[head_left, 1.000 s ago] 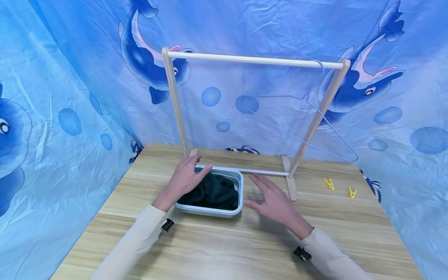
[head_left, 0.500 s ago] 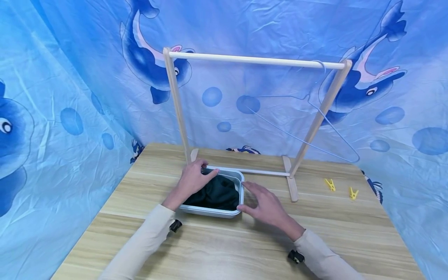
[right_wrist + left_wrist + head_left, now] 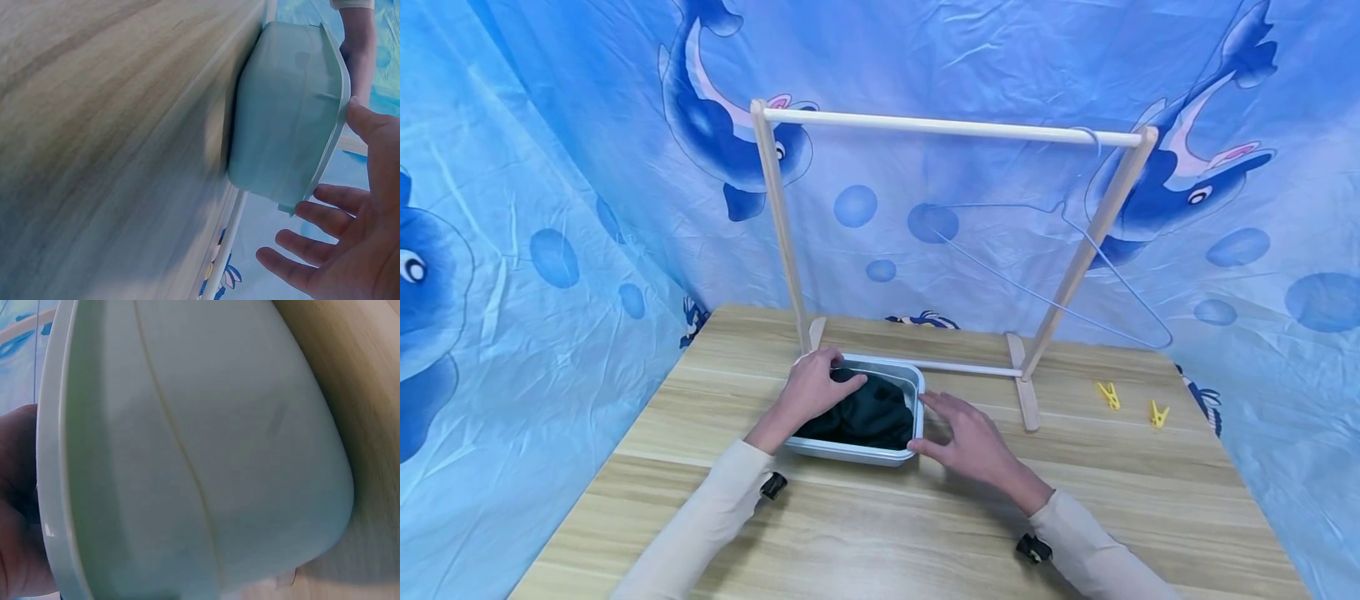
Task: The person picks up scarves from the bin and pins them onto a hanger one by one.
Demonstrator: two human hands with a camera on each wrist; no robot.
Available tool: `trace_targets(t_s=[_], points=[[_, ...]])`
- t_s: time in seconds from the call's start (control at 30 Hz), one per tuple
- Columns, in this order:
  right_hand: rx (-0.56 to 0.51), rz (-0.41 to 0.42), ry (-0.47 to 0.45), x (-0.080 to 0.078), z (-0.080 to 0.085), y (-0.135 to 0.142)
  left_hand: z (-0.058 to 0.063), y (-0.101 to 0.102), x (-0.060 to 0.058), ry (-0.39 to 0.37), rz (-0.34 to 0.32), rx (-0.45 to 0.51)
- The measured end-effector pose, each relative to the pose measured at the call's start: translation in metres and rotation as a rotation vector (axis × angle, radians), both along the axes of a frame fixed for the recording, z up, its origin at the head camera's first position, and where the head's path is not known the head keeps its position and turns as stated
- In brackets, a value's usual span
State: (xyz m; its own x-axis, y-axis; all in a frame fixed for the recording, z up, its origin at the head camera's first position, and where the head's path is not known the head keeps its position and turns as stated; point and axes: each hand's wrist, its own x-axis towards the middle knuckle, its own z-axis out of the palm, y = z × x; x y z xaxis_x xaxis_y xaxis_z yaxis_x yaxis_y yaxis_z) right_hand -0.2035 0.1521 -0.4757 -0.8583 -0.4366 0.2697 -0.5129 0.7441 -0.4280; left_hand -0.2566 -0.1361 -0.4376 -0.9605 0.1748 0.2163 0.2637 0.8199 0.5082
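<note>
A pale blue-green plastic basin [image 3: 850,453] stands on the table in the head view, with a crumpled dark cloth [image 3: 876,414] inside. My left hand [image 3: 808,390] is over the basin's left side, thumb and fingers apart above the cloth; its fingertips are partly hidden. In the left wrist view that hand shows only at the edge, beyond the basin's rim [image 3: 53,456]. My right hand [image 3: 967,437] is at the right end, thumb and fingertips against the rim. The right wrist view shows the right hand's fingers [image 3: 306,247] spread and nearly straight, some off the basin [image 3: 284,112].
Behind the basin stands a wooden rack with a white top rail [image 3: 955,127] and a low crossbar [image 3: 970,367]. A light blue wire hanger [image 3: 1170,335] hangs at the rail's right end. Two yellow clothespins [image 3: 1108,396] lie at the table's right. A dolphin-printed curtain [image 3: 880,50] surrounds the table.
My right hand has moved left, from beside the basin to its right rim. The left hand has shifted slightly right and lower over the cloth. The basin looks unmoved.
</note>
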Motion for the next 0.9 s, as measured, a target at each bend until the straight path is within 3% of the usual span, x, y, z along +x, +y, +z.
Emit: trace_targets(t_s=[0.27,0.47,0.9], points=[[-0.010,-0.007,-0.034,0.0003,0.0041,-0.0007,0.0010,-0.0009,0.0004,-0.026,0.022,-0.123],[-0.003,-0.014,-0.058,0.0010,0.0057,-0.0014,0.0014,-0.0014,0.0005,-0.063,0.016,-0.091],[-0.010,-0.018,-0.063,0.0009,0.0054,-0.0017,-0.0035,-0.0027,0.0023,0.040,-0.016,0.002]])
